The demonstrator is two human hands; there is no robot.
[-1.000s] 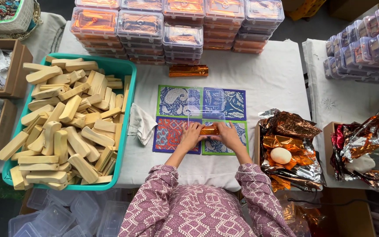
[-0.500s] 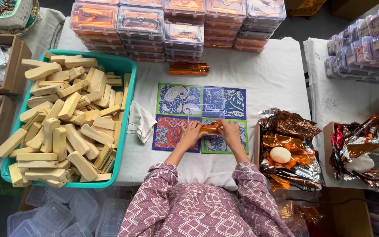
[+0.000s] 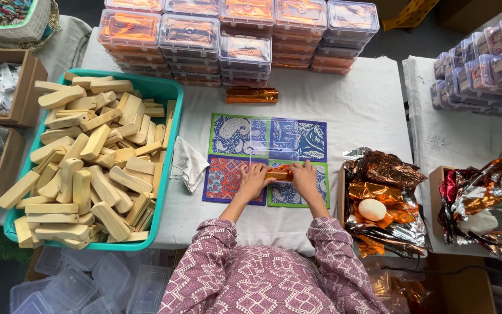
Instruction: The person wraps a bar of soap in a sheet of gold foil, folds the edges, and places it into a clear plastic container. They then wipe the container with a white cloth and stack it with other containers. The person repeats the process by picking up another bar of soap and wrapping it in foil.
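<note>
White-clothed worktop (image 3: 355, 110), frame centre: left hand (image 3: 255, 177) and right hand (image 3: 305, 176) fingers pinch foil-wrapped piece (image 3: 278, 173) before open clear box (image 3: 273, 141); filled boxes (image 3: 245, 35) stacked above, wooden blocks (image 3: 88, 163) remain.

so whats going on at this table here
A person in a patterned purple top has both hands, the left hand and right hand, on a small orange foil-wrapped piece, pressing it at the near edge of an open clear plastic box on printed cloth squares. To the left sits a teal tub full of wooden blocks; stacks of filled clear boxes line the far edge, and crumpled foil sheets lie on the right.
</note>
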